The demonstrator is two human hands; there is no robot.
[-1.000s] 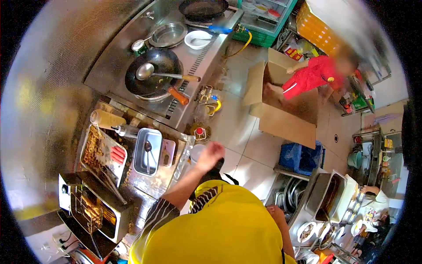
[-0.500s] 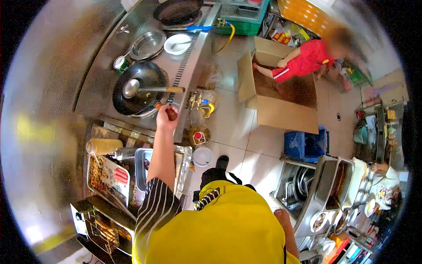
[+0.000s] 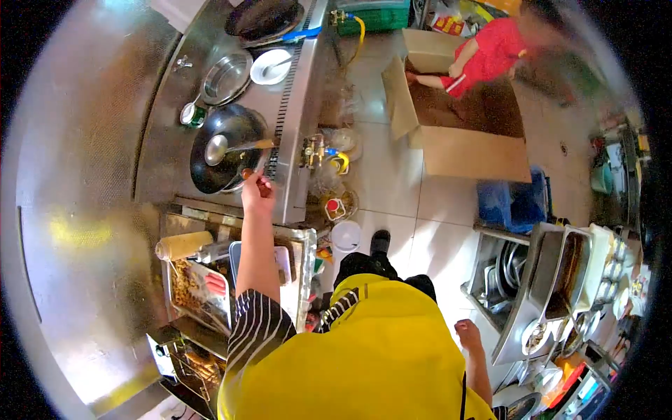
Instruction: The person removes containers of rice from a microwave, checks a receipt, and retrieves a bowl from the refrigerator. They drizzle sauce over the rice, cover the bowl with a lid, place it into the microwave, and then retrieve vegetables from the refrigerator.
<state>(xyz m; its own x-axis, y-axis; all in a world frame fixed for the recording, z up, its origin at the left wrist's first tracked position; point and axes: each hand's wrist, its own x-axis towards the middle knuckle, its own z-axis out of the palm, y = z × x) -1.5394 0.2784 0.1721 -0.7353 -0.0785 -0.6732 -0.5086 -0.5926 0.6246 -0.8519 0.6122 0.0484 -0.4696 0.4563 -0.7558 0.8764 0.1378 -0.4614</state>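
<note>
**Left hand on the wok handle, wok off to 11 o'clock**

With 12 at the top of the view, the wok [image 3: 234, 126] sits on the steel counter [image 3: 164, 154], toward 11 o'clock from the left hand [image 3: 257, 194]. That hand is clamped around the wok handle [image 3: 247, 173], whose reddish-brown surface shows beside the fingers. It is by far the nearer of the two; from the right hand [image 3: 467, 334], the wok lies well apart, toward 10 o'clock.

The handle points out from the rim toward 4 o'clock, so its long axis runs roughly 10 to 4, though the grip hides much of it. The wok's mouth faces up and looks nearly round; any slight tilt cannot be told.

A ladle [image 3: 216, 149] lies in the wok on an axis of about 9 to 3: bowl inside toward 9, wooden grip reaching the rim at 3. That grip is just beside the left hand, at 12 o'clock from it, and not held.

Also from the left hand, a white bowl [image 3: 271, 66] stands at 12 o'clock.

The right hand hangs with fingers loosely curled, nothing visible in it; how far they close cannot be told. A steel unit [image 3: 514, 315] is near it, toward 1 o'clock.
</note>
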